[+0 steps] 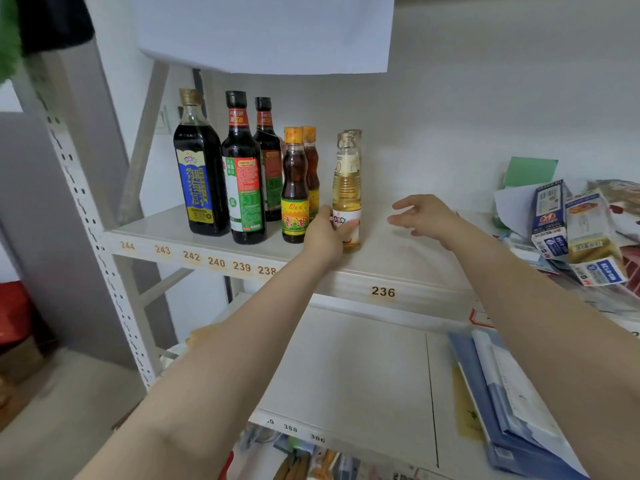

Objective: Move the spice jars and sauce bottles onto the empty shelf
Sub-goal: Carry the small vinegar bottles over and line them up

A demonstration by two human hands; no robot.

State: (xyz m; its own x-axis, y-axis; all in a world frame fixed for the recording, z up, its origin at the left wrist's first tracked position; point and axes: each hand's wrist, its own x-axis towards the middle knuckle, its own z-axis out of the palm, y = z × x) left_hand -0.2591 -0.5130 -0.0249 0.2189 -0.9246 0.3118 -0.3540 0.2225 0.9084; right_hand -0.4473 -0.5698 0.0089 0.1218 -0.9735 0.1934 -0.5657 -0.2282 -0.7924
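On the numbered shelf (382,271), just right of the row of sauce bottles, I'm wrapping my left hand (323,233) round the base of the pale oil bottle (346,188), thumb and fingers curled onto its white label. It's standing upright on the board, touching or almost touching the chilli oil bottle (294,188) on its left; a second one like it seems to be sitting right behind it, hard to tell with the blur. Further left of the pale oil bottle I'm seeing a twin chilli bottle (311,161) at the back, then the red-label soy bottle (242,174) with another dark bottle (269,157) behind, and the blue-label vinegar bottle (199,171) at the far end.

My right hand (424,214) is hovering to the right of the pale oil bottle, fingers spread and loose, holding nothing, not touching the shelf as far as I can judge.

Well to the right of the pale oil bottle, boxes and packets (571,230) are piling up.

To do this placing well, I'm thinking: keep the grip low, settle the base flat, nudge it snug against the chilli oil bottle without knocking that one, then let go straight back so the tall narrow bottle isn't tipping. Right hand is free to steady the neck if it wobbles.
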